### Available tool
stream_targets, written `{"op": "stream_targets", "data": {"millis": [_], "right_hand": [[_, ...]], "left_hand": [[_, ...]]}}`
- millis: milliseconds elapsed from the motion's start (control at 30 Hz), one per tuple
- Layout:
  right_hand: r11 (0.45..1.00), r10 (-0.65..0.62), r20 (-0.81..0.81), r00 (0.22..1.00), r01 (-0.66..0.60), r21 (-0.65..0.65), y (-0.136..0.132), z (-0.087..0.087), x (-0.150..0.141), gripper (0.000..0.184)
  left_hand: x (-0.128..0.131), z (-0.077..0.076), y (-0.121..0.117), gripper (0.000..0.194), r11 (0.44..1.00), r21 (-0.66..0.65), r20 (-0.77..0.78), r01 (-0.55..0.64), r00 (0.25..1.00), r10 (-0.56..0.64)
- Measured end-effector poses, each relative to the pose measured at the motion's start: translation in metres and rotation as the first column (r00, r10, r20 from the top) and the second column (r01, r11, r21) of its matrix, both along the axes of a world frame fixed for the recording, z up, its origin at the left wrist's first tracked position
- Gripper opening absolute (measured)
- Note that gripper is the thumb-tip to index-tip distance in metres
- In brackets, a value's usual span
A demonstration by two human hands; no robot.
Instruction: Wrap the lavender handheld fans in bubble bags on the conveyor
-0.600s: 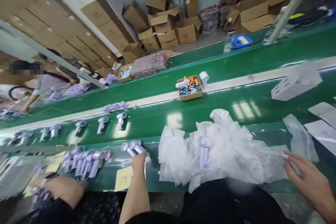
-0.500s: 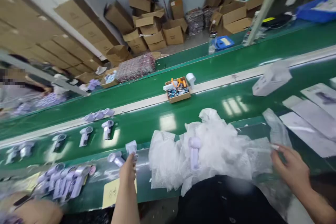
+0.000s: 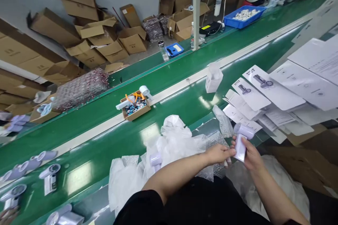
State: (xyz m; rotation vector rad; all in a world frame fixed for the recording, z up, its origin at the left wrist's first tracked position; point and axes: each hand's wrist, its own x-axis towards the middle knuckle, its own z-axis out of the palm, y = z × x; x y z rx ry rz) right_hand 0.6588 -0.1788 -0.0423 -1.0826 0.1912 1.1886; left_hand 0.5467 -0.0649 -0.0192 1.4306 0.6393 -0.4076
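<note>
My left hand [image 3: 220, 153] and my right hand [image 3: 252, 155] meet over the near edge of the green conveyor belt [image 3: 111, 137]. Both close on one pale purple handheld device [image 3: 241, 140], held upright between them, its round head at the top. A clear bubble-wrap bag [image 3: 223, 121] lies just behind the hands. A pile of white bubble-wrap bags [image 3: 174, 144] lies to the left of them, with another purple device [image 3: 155, 160] resting in it.
Printed white sheets [image 3: 274, 91] are stacked at the right, with a small white box [image 3: 213, 79] beside them. A small cardboard box of parts [image 3: 134, 105] rides the belt. More purple devices [image 3: 49, 179] lie at the far left. Cardboard cartons [image 3: 87, 38] pile up behind. A blue tray [image 3: 244, 15] stands far right.
My left hand has lifted a purple device from the left of the belt and brought it right to my right hand. My view has swung to the right.
</note>
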Motion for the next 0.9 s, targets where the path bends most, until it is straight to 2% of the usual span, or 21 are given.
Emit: {"op": "stream_targets", "data": {"millis": [33,67,133,167,200,233,300,367,433,467,533,567,600,667,733,767,833,900], "right_hand": [[0.998,-0.042,0.006,0.999,0.043,-0.046,-0.015,-0.006,0.013,0.04],[0.992,-0.073,0.018,0.997,0.074,-0.097,-0.03,-0.012,0.024,0.041],[0.971,-0.089,0.029,0.996,0.093,-0.219,-0.06,-0.022,0.041,0.045],[0.958,-0.072,0.022,0.997,0.075,-0.276,-0.073,-0.026,0.046,0.048],[0.946,-0.044,0.008,0.999,0.044,-0.322,-0.083,-0.03,0.05,0.05],[0.937,-0.012,-0.007,1.0,0.009,-0.348,-0.092,-0.033,0.052,0.052],[0.935,0.039,-0.022,0.999,-0.044,-0.353,-0.101,-0.036,0.053,0.054],[0.941,0.079,-0.034,0.996,-0.086,-0.329,-0.1,-0.036,0.052,0.056],[0.954,0.151,-0.054,0.987,-0.16,-0.255,-0.087,-0.034,0.049,0.059],[0.958,0.198,-0.063,0.978,-0.207,-0.197,-0.077,-0.032,0.047,0.061],[0.955,0.288,-0.066,0.955,-0.292,-0.052,-0.053,-0.025,0.041,0.063],[0.945,0.328,-0.063,0.943,-0.328,0.012,-0.039,-0.02,0.038,0.062],[0.933,0.359,-0.052,0.932,-0.356,0.059,-0.026,-0.015,0.034,0.061],[0.911,0.409,-0.022,0.912,-0.407,0.073,-0.004,0.0,0.026,0.056],[0.894,0.448,0.004,0.894,-0.448,0.016,0.011,0.016,0.017,0.049],[0.887,0.462,0.009,0.887,-0.462,-0.019,0.016,0.024,0.011,0.046],[0.873,0.482,0.0,0.876,-0.48,-0.079,0.021,0.039,0.0,0.042],[0.874,0.473,0.004,0.881,-0.469,-0.13,0.022,0.052,-0.011,0.042]], "left_hand": [[0.018,-0.01,-0.002,0.038,0.985,0.16,0.022,0.062,0.998,-0.067],[0.034,-0.02,-0.002,0.035,0.935,0.345,0.048,0.083,0.993,-0.106],[0.06,-0.039,-0.001,0.032,0.751,0.657,0.073,0.072,0.985,-0.159],[0.069,-0.048,0.001,0.035,0.67,0.736,0.048,0.097,0.98,-0.194],[0.077,-0.057,0.003,0.038,0.62,0.773,0.003,0.138,0.975,-0.221],[0.081,-0.065,0.005,0.038,0.596,0.782,-0.047,0.182,0.971,-0.236],[0.085,-0.077,0.009,0.029,0.595,0.768,-0.125,0.237,0.967,-0.223],[0.082,-0.079,0.013,0.022,0.625,0.757,-0.112,0.188,0.981,-0.159],[0.074,-0.072,0.016,0.018,0.708,0.706,0.027,0.002,0.999,-0.03],[0.07,-0.066,0.017,0.016,0.767,0.63,0.122,-0.123,0.991,0.058],[0.057,-0.05,0.021,0.012,0.852,0.386,0.271,-0.354,0.926,0.262],[0.05,-0.041,0.023,0.011,0.863,0.265,0.296,-0.431,0.888,0.353],[0.041,-0.033,0.026,0.012,0.85,0.167,0.3,-0.5,0.847,0.439],[0.02,-0.016,0.031,0.015,0.775,0.069,0.307,-0.628,0.753,0.582],[-0.003,-0.001,0.035,0.015,0.705,0.107,0.391,-0.701,0.682,0.619],[-0.014,0.005,0.035,0.014,0.682,0.174,0.461,-0.71,0.671,0.581],[-0.033,0.014,0.033,0.012,0.626,0.367,0.594,-0.688,0.692,0.412],[-0.046,0.02,0.027,0.014,0.54,0.536,0.644,-0.649,0.728,0.235]]}}
